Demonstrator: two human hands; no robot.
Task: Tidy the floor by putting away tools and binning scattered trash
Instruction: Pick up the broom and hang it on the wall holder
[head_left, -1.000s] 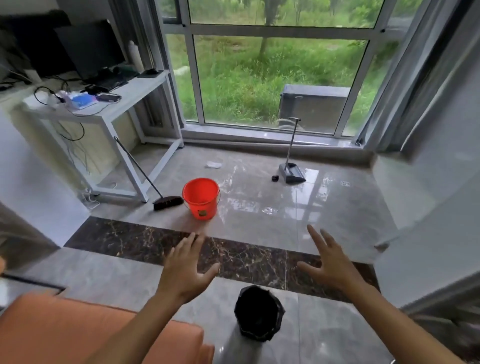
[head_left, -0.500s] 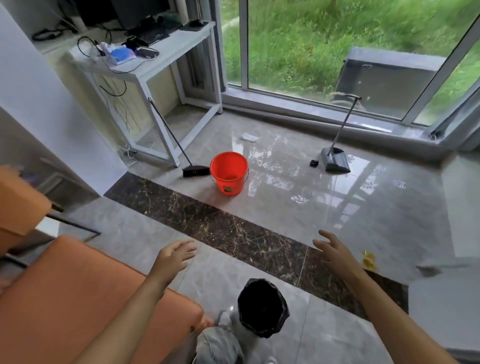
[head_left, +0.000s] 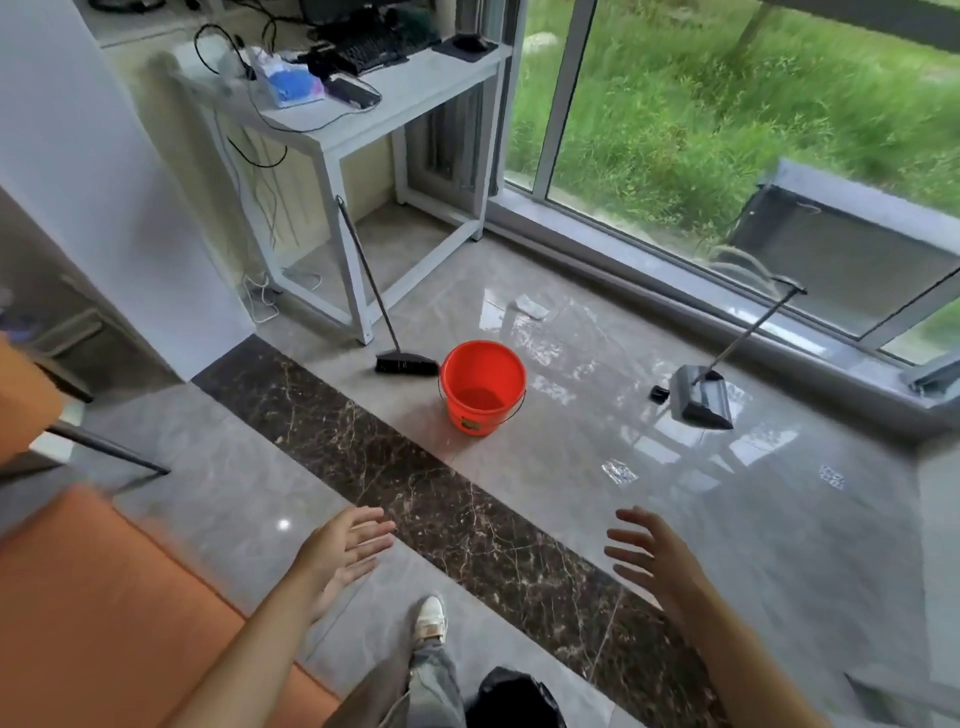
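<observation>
broom (head_left: 405, 362) is propped on desk (head_left: 415, 98) just left of bucket (head_left: 483, 387), kept upright | dustpan (head_left: 701, 397) is parked right of bucket | wrapper (head_left: 619, 472) is unbinned, near bucket | left hand (head_left: 345, 551), right hand (head_left: 652, 558) are held spread, empty, short of bucket, likely for balance

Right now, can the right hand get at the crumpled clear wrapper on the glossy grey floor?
Probably not yet: the right hand hovers short of the crumpled clear wrapper. Nothing stands between them, so a step forward should do.
</observation>
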